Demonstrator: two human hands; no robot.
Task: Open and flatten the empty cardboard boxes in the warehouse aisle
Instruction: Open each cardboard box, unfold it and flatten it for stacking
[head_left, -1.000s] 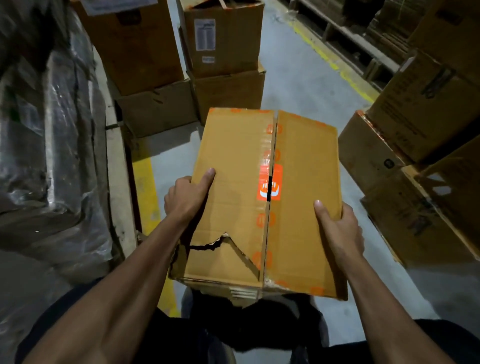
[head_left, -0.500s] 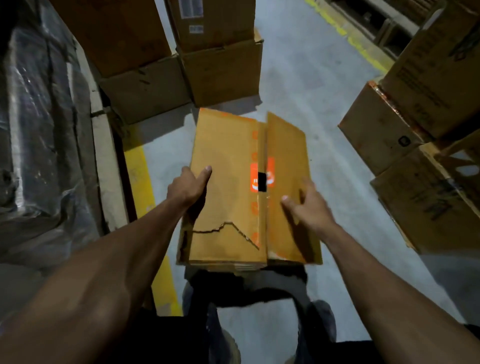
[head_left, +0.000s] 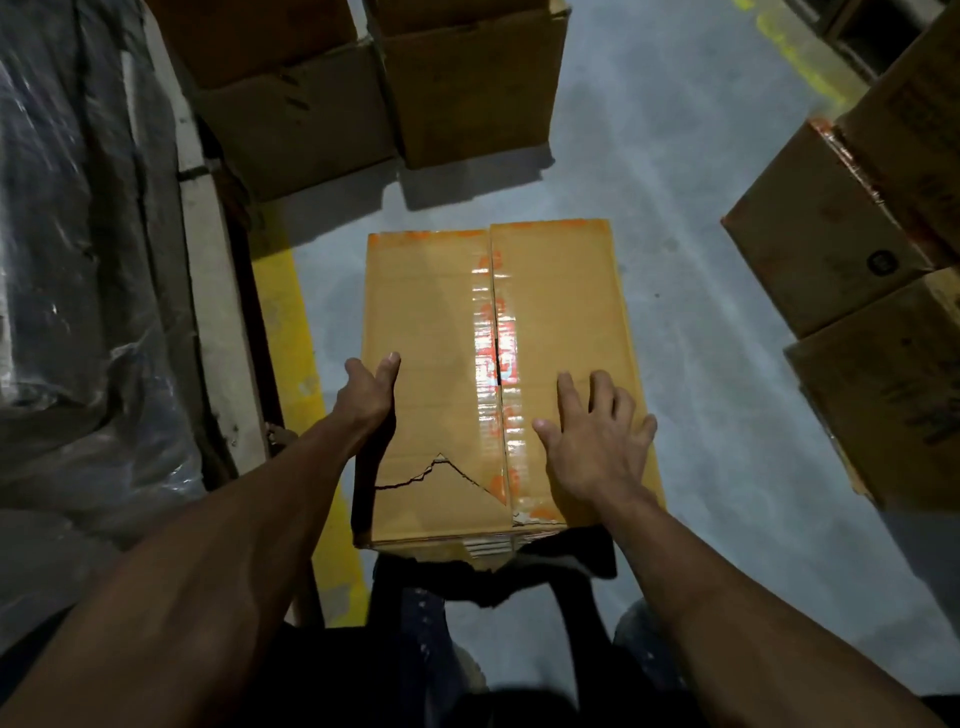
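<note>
One head-worn camera looks steeply down, close over the hands and aisle floor (head_left: 675, 260).

We see our forearms (head_left: 218, 561) bare to the edge of view, no sleeves showing, and dark trousers (head_left: 410, 623) flecked with pale specks below.

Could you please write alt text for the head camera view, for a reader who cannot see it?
A person holds a taped yellow cardboard box over a grey aisle floor, the left hand gripping its left edge and the right hand lying flat on its top. The left flap is torn near the person, and brown boxes stand around.
</note>
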